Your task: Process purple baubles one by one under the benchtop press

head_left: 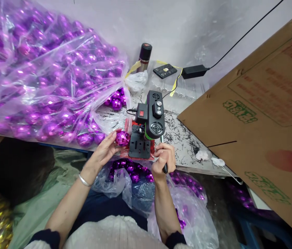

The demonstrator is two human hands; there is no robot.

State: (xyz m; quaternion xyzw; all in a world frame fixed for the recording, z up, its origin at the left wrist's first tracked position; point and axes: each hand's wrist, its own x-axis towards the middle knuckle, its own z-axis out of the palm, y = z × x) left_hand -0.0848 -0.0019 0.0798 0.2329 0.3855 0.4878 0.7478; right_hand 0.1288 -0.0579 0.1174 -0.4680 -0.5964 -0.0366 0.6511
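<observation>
My left hand (106,149) holds a shiny purple faceted bauble (122,138) between thumb and fingers, at the left side of a small black bench machine (156,114). A dark slotted plate (139,143) forms the machine's base, with red material around it. My right hand (164,159) is wrapped round the black-ended lever (165,168) on the machine's right side. The box with a red switch (141,113) sits on the machine's left. Whether the bauble touches the machine is hard to tell.
A large clear bag of purple baubles (57,86) fills the left. More baubles (131,169) lie in plastic on my lap. Behind stand a spray can (145,53), a dark phone-like slab (165,71) and a power adapter (195,71). A cardboard box (260,114) leans in from the right.
</observation>
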